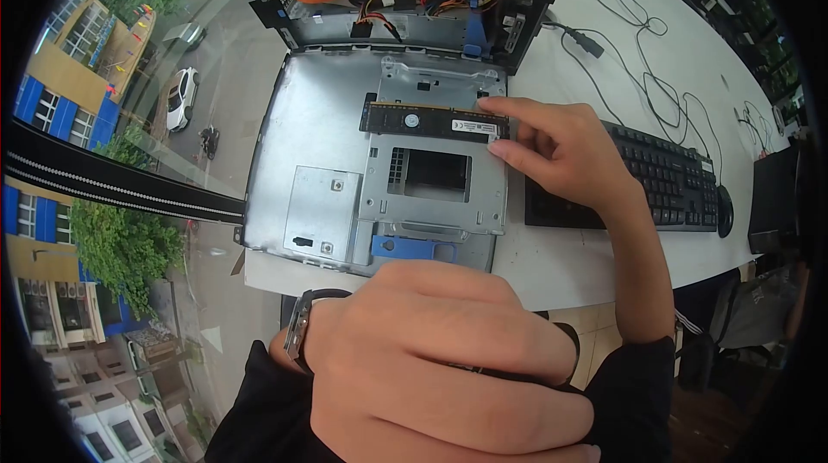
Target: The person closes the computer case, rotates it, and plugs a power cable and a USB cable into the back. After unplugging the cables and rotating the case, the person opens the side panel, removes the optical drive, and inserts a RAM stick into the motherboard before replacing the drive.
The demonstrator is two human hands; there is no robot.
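Head view: my right hand (552, 148) pinched the right end of the memory module (431, 121) between thumb and forefinger. The module lay flat across the drive cage (435, 204) in the open computer case (319, 126) at the table's (561, 264) left edge. My left hand (431, 359) was curled beyond the near edge; I could not tell whether it held anything.

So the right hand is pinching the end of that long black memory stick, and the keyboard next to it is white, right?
Not quite. The keyboard is black, not white, as the head view shows. The rest is right: the right hand is pinching the end of the long black memory stick, and the keyboard lies next to it.
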